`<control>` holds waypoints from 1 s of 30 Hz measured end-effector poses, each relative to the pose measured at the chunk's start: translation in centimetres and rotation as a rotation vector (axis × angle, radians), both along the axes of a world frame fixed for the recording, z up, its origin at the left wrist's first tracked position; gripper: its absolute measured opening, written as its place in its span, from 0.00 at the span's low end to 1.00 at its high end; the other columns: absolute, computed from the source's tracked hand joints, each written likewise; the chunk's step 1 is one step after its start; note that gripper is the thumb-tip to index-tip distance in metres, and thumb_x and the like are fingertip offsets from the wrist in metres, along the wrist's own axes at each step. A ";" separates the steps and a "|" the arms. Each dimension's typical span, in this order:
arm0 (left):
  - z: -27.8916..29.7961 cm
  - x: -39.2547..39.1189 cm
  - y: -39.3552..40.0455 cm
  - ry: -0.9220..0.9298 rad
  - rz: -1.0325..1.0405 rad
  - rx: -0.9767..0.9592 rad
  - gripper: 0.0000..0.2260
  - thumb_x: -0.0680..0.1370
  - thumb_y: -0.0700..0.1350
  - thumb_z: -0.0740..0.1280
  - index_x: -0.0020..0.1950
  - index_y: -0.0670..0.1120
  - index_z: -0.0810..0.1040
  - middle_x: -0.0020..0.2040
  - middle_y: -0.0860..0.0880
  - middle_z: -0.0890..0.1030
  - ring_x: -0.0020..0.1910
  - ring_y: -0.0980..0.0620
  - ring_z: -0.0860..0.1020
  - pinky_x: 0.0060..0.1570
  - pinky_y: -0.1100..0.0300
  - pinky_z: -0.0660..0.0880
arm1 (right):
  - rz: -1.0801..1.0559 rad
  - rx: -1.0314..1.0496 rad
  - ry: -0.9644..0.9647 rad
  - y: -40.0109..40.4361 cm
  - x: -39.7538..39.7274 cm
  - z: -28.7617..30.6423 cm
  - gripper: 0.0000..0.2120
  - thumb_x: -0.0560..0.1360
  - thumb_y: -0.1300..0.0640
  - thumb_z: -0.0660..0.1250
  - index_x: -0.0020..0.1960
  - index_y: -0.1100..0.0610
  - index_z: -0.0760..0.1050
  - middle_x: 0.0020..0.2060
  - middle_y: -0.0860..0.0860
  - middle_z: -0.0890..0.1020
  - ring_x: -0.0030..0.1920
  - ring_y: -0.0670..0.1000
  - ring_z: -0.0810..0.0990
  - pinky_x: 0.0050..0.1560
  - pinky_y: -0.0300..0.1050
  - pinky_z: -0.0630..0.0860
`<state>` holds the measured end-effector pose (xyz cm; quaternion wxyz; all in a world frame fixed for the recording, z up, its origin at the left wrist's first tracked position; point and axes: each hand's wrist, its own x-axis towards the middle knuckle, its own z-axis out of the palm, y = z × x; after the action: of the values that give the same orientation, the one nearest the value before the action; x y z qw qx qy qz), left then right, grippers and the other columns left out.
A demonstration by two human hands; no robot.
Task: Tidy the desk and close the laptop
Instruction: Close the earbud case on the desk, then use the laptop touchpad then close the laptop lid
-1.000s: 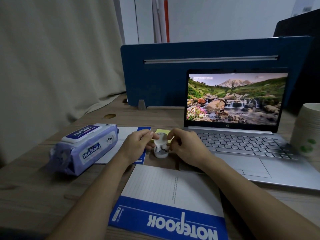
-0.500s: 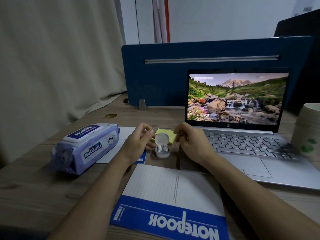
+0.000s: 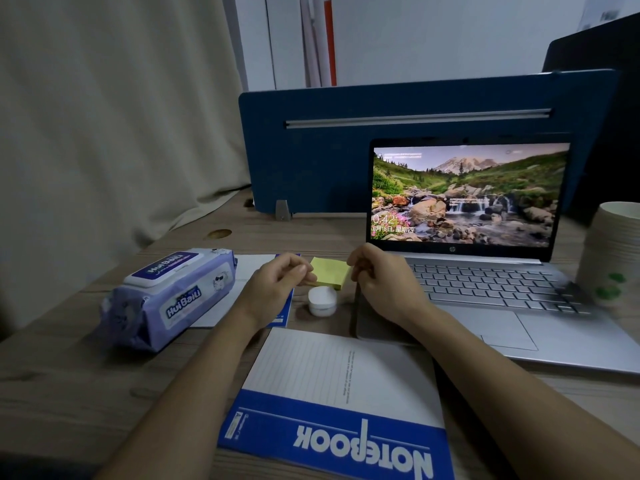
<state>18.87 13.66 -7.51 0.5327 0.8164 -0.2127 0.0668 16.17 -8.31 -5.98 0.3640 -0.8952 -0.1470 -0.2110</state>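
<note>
Wooden desk [image 3: 69,393], items listed left to right; no comparison drawn with any other moment.

1. Pack of wet wipes [image 3: 169,296], purple, lay near the left edge, its long axis running from the near left toward the far right, label side up.
2. Sheet of paper [image 3: 242,271] with a blue border lay flat, partly under the pack and the left hand.
3. Left hand [image 3: 273,289] hovered just left of the earbud case, fingers loosely curled together, gripping nothing visible.
4. Sticky notes [image 3: 330,273], yellow pad, lay just beyond the case, between the two hands.
5. Earbud case [image 3: 322,301], white, round, stood with its lid down, touched by neither hand.
6. Notebook [image 3: 339,403] lay by the near edge, its long axis running near to far, its title facing away from the person.
7. Right hand [image 3: 384,285] hung over the laptop's near left corner, fingers curled inward; whether it held anything, I could not tell.
8. Laptop [image 3: 485,292], silver, sat right of centre, lid raised, screen lit and facing the person, hinge running left to right, parallel to the far edge.
9. Stack of paper cups [image 3: 613,258] stood at the right edge.

Progress, as judged: the case appeared dealt with; notebook, notes, paper and wipes were still scattered, and the laptop lid was not yet down.
</note>
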 end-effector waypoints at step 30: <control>0.3 -7.6 -8.0 -0.105 -0.108 0.339 0.17 0.74 0.59 0.69 0.61 0.65 0.71 0.63 0.60 0.73 0.63 0.54 0.73 0.56 0.52 0.76 | -0.231 -0.568 -0.034 -16.7 -13.0 -2.4 0.25 0.69 0.27 0.57 0.57 0.42 0.71 0.54 0.40 0.76 0.58 0.47 0.70 0.56 0.47 0.62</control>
<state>11.32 5.66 -7.23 0.3783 0.8773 -0.2922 0.0439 3.12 -24.96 -8.38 0.0702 -0.9683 -0.1034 -0.2163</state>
